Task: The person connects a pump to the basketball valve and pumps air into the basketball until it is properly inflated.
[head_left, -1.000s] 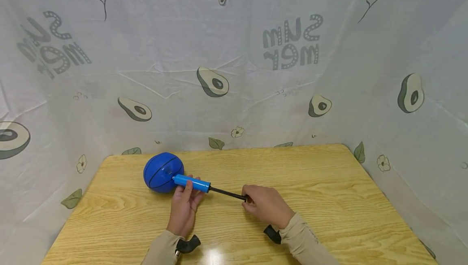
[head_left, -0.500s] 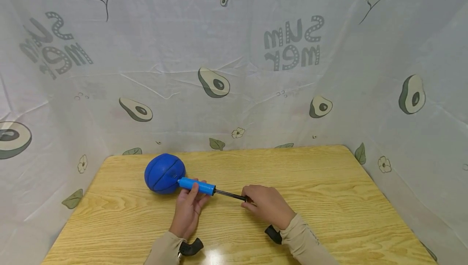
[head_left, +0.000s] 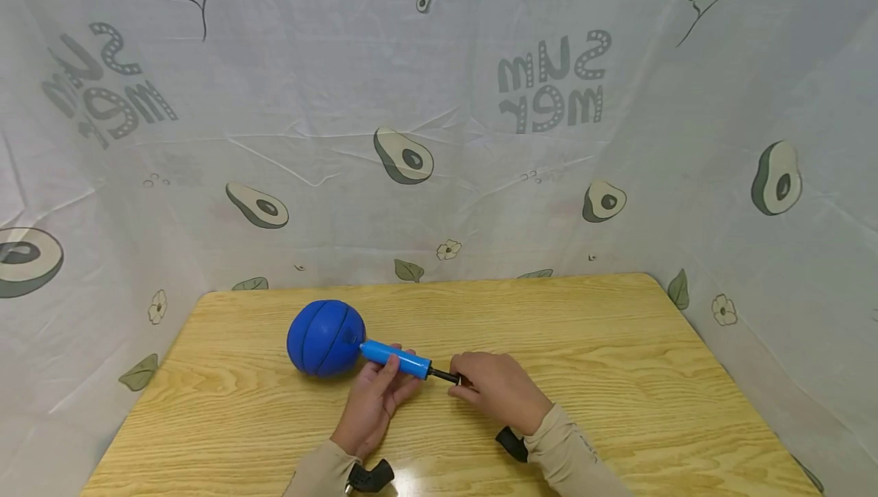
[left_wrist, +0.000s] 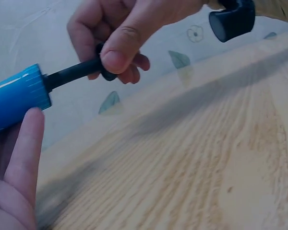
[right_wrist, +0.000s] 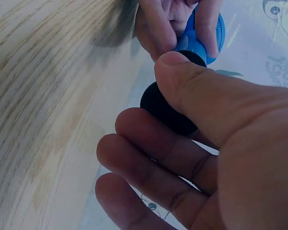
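A blue ball with dark seam lines [head_left: 322, 337] sits on the left of the table, and the nozzle end of a blue hand pump [head_left: 398, 358] meets its right side. My left hand [head_left: 373, 405] holds the pump's barrel from below, thumb on top. With thumb and fingers, my right hand [head_left: 497, 386] grips the black handle [right_wrist: 165, 110] at the end of the pump rod. A short length of black rod [left_wrist: 69, 76] shows between barrel and handle in the left wrist view. The ball's contact with the nozzle is too small to make out fully.
The wooden table [head_left: 583, 329] extends around both hands. Behind and beside it hangs a pale curtain [head_left: 329, 85] printed with avocados and leaves. Black wrist mounts [head_left: 370, 476] sit at both sleeves.
My left hand has moved right with the pump barrel, and the ball has come along, turning somewhat. Less of the rod shows now. My right hand has stayed almost in place.
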Tool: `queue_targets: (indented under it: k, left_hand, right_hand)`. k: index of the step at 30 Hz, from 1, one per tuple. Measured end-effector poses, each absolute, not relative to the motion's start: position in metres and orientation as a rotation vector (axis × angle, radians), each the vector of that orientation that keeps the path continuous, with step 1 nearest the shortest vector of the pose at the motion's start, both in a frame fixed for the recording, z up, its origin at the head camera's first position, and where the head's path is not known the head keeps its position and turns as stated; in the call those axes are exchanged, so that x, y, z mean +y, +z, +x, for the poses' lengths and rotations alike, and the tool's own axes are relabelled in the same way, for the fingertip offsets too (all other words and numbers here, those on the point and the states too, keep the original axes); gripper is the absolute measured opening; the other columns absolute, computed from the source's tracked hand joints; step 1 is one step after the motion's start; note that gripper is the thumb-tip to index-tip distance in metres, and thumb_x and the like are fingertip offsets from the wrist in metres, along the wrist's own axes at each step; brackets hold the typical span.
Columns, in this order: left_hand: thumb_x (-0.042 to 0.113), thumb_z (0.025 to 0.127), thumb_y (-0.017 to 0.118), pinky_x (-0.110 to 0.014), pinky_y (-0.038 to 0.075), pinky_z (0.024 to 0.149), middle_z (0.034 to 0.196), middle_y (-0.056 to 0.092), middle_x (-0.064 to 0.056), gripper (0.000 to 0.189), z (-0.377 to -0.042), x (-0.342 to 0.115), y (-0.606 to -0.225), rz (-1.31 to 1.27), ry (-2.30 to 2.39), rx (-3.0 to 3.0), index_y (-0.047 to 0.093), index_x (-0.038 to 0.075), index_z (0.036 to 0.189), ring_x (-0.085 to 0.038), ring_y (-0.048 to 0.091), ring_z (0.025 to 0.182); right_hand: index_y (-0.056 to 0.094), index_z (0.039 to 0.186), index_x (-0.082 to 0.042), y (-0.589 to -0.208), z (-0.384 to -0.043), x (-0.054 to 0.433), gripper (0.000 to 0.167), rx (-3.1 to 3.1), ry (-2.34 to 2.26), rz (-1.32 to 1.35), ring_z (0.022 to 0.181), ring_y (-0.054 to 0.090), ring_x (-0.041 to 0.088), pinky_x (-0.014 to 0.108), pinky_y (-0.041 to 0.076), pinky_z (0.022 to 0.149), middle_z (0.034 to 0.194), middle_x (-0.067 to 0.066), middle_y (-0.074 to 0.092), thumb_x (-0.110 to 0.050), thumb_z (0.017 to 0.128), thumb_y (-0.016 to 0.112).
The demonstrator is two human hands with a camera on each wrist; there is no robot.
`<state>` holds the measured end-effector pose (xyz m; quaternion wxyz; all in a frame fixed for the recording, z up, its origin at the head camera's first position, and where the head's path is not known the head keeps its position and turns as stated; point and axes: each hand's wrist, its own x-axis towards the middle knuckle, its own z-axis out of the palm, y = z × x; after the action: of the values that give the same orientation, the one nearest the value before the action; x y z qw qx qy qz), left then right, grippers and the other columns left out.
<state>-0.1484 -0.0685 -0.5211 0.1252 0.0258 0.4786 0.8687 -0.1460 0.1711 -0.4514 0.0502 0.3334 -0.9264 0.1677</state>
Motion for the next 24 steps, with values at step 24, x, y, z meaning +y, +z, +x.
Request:
queue_targets:
  k: [24]
  left_hand:
    - [0.032, 0.112, 0.048, -0.041, 0.051, 0.108, 0.145, 0.049, -0.017, 0.062, -0.1462, -0.0623, -0.5197, 0.115, 2.465, 1.379, 0.021, 0.000, 0.158, -0.019, 0.063, 0.121]
  right_hand:
    - [0.069, 0.094, -0.019, -0.4494, -0.1433, 0.1669, 0.016, -2.828, 0.650, 1.008, 0.059, 0.042, -0.002, 0.018, 0.037, 0.050, 0.073, -0.015, 0.052, -0.032, 0.095, 0.078]
